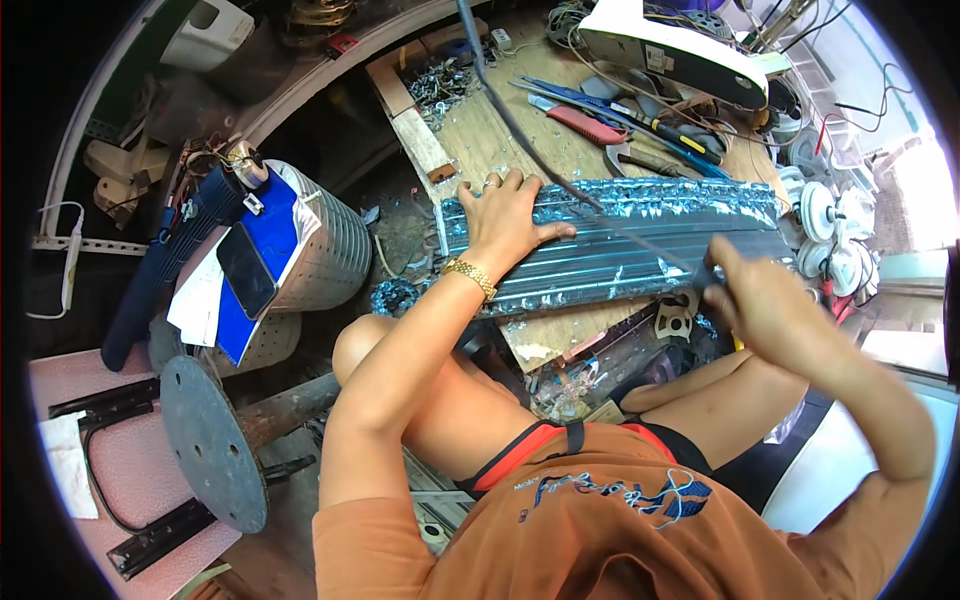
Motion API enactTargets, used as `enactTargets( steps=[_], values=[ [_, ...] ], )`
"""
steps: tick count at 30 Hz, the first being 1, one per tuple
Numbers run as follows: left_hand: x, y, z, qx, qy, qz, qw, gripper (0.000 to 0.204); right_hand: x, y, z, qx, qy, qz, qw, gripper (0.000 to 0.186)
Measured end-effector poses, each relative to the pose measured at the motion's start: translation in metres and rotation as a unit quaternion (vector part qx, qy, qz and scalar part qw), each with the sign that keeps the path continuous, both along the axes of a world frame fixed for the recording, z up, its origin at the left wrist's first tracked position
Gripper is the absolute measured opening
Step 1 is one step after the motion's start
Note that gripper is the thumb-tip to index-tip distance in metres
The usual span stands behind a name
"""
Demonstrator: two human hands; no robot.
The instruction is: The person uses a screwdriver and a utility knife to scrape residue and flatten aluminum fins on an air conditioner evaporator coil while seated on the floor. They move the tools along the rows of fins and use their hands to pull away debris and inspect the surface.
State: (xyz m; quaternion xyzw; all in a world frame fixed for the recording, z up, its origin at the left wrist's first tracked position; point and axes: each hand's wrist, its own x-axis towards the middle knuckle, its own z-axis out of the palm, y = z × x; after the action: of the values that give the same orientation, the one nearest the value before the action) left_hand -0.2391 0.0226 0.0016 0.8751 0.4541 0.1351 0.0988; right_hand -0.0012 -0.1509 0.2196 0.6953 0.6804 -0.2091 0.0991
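A long, dark, ridged metal block point(620, 255) lies across the wooden bench in front of me. Torn, shiny blue-silver film runs along its far edge. My left hand point(507, 215), with a gold bracelet at the wrist, lies on the block's left end, fingers spread over the far edge. Over the right part, my right hand point(750, 295) is closed around a dark-handled tool point(706, 277). That hand is smeared by motion. A thin dark line slants from the tool toward the block's middle; whether it is the tool's shaft or a cord I cannot tell.
Behind the block, a red-handled cutter point(585, 126), a hammer point(655, 160) and other tools lie on the bench point(480, 140). A dark cable point(500, 100) hangs down in front. At left, a phone point(246, 268) rests on a blue folder atop a perforated metal drum point(335, 250).
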Motion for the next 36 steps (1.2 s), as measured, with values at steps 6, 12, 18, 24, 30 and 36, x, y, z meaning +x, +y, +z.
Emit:
enactTargets(
  steps=[6,12,18,24,30,36],
  values=[
    [0.009,0.017,0.005,0.008,0.022,-0.069,0.997,0.079,0.006,-0.081,-0.116,0.160,0.219,-0.105,0.957,0.037],
    [0.006,0.024,0.011,0.005,-0.017,-0.096,0.995,0.072,0.029,-0.071,-0.144,-0.161,0.637,-0.393,0.644,0.030],
    [0.012,0.021,0.019,-0.015,0.025,-0.092,0.995,0.072,0.014,-0.084,-0.164,-0.133,0.599,-0.377,0.694,0.026],
    [0.015,0.014,0.017,0.059,0.023,-0.086,0.994,0.072,0.008,-0.103,-0.191,0.083,0.379,-0.205,0.899,0.041],
    [0.011,0.009,0.016,0.082,-0.002,-0.102,0.991,0.078,0.003,-0.108,-0.191,0.155,0.252,-0.158,0.942,0.042],
    [0.009,-0.005,0.018,0.158,-0.006,-0.079,0.984,0.078,0.027,-0.088,-0.091,0.134,0.161,-0.077,0.975,0.035]
  ],
)
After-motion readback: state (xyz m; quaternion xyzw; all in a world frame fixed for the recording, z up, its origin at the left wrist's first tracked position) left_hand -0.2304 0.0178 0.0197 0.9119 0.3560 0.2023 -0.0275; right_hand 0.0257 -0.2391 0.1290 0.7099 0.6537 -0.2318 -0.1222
